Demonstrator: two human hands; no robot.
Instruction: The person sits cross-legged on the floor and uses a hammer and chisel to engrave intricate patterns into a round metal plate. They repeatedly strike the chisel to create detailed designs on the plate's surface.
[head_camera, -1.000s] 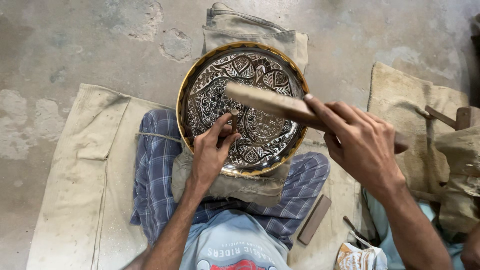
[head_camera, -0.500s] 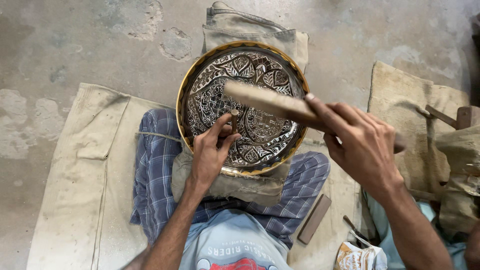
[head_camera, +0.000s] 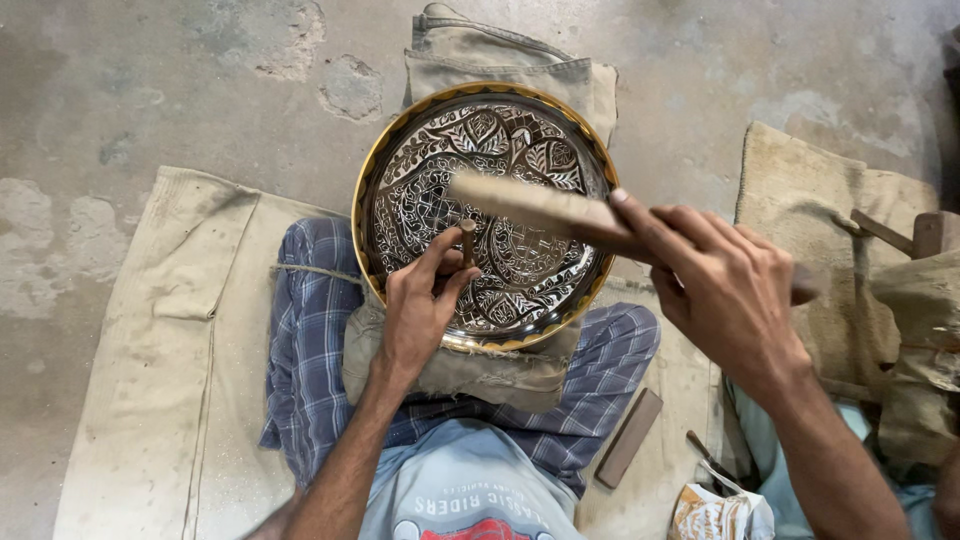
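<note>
A round brass plate (head_camera: 400, 150) with a dark engraved floral pattern rests on a cloth pad over my lap. My left hand (head_camera: 420, 305) rests on the plate's lower left part and pinches a small metal chisel (head_camera: 467, 238) upright against the surface. My right hand (head_camera: 725, 290) grips a flat wooden mallet (head_camera: 530, 205), held across the plate with its head just above the chisel top.
A folded tan cloth (head_camera: 500, 60) lies behind the plate. Canvas sheets (head_camera: 170, 350) cover the concrete floor. A brown rectangular block (head_camera: 628, 437) and a small tool (head_camera: 708, 458) lie at my right. More cloth and wooden pieces (head_camera: 900, 235) sit far right.
The mallet has shifted slightly over the chisel. My left hand holds the chisel at the same spot on the plate.
</note>
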